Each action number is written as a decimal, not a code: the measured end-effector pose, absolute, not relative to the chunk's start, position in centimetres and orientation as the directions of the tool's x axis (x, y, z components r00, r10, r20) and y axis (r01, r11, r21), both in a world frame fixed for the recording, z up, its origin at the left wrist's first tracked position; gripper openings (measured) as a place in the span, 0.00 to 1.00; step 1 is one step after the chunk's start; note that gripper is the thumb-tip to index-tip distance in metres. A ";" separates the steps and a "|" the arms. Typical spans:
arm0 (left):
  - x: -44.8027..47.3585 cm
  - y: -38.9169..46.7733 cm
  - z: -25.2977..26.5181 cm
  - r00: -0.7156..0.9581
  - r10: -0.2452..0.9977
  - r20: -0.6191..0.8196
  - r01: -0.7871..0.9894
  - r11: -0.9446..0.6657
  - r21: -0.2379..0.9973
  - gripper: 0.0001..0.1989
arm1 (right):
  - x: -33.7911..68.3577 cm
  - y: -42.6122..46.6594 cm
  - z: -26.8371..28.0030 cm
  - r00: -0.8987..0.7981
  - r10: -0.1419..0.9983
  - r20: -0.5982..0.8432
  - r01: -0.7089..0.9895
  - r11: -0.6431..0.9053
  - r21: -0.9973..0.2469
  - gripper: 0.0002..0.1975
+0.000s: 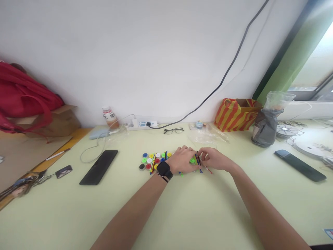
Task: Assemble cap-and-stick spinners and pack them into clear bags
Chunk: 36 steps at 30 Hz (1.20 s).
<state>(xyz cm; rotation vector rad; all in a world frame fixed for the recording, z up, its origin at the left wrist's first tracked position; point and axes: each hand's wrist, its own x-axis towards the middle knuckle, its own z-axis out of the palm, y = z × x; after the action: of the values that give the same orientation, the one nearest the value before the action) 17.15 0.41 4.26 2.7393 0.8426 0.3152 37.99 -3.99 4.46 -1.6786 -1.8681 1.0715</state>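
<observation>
Rows of small round coloured discs point(149, 160) lie on the table, with thin coloured strips point(153, 163) laid across them. My left hand point(183, 159), wearing a black watch, rests palm down over the middle of the rows and hides many discs. Its fingers are stretched out and the thumb is apart. At the right end of the rows my right hand point(212, 158) has its fingertips pinched together beside dark and yellow strips point(198, 162). Whatever lies between those fingertips is hidden. A red and white strip point(208, 169) sticks out just below them.
Behind the discs are eyeglasses point(173, 131), clear plastic bags point(205, 139) and a power strip point(142, 125). A black phone point(99, 167) lies left, a dark phone-like slab point(299, 165) right. A bottle point(110, 118), striped bag point(236, 114) and grey bag point(265, 126) stand near the wall.
</observation>
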 end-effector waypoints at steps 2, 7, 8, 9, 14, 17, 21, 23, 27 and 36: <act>17.3 0.2 4.2 0.806 0.575 0.144 0.521 -0.803 0.288 0.28 | 38.0 -3.9 4.4 -0.184 0.961 -0.206 0.642 -0.040 -0.765 0.15; 17.7 -0.2 4.2 0.794 0.585 0.165 0.543 -0.804 0.242 0.29 | 38.0 -3.6 3.9 -0.159 0.959 -0.236 0.624 -0.087 -0.777 0.16; 17.7 -0.4 4.1 0.793 0.586 0.167 0.544 -0.805 0.238 0.30 | 38.0 -3.6 3.7 -0.154 0.959 -0.237 0.620 -0.092 -0.779 0.16; 17.8 -0.5 4.1 0.792 0.586 0.170 0.544 -0.805 0.237 0.30 | 38.1 -3.5 3.6 -0.150 0.960 -0.237 0.617 -0.096 -0.781 0.15; 18.3 -1.1 3.9 0.776 0.602 0.190 0.564 -0.796 0.218 0.31 | 38.3 -3.3 3.3 -0.135 0.962 -0.239 0.597 -0.113 -0.794 0.13; 18.4 -1.3 3.7 0.762 0.616 0.202 0.585 -0.787 0.194 0.31 | 38.5 -3.3 3.2 -0.137 0.958 -0.250 0.578 -0.128 -0.806 0.14; 18.5 -1.2 3.6 0.756 0.622 0.204 0.598 -0.783 0.170 0.27 | 38.6 -3.3 3.2 -0.147 0.951 -0.272 0.552 -0.149 -0.820 0.16; 18.5 -1.2 3.7 0.755 0.622 0.208 0.599 -0.783 0.165 0.25 | 38.6 -3.3 3.3 -0.149 0.949 -0.277 0.540 -0.156 -0.827 0.17; 18.6 -1.3 3.8 0.754 0.616 0.228 0.596 -0.788 0.157 0.24 | 38.7 -3.4 3.6 -0.153 0.949 -0.276 0.526 -0.158 -0.836 0.16; 18.6 -1.3 4.4 0.759 0.607 0.236 0.574 -0.795 0.197 0.18 | 38.4 -3.4 3.8 -0.121 0.954 -0.276 0.529 -0.173 -0.831 0.11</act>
<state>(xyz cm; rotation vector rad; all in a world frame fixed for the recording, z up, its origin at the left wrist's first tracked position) 18.61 -1.35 4.43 2.8403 0.9567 0.4404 38.40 -3.42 3.79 -1.7000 -1.6409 1.2343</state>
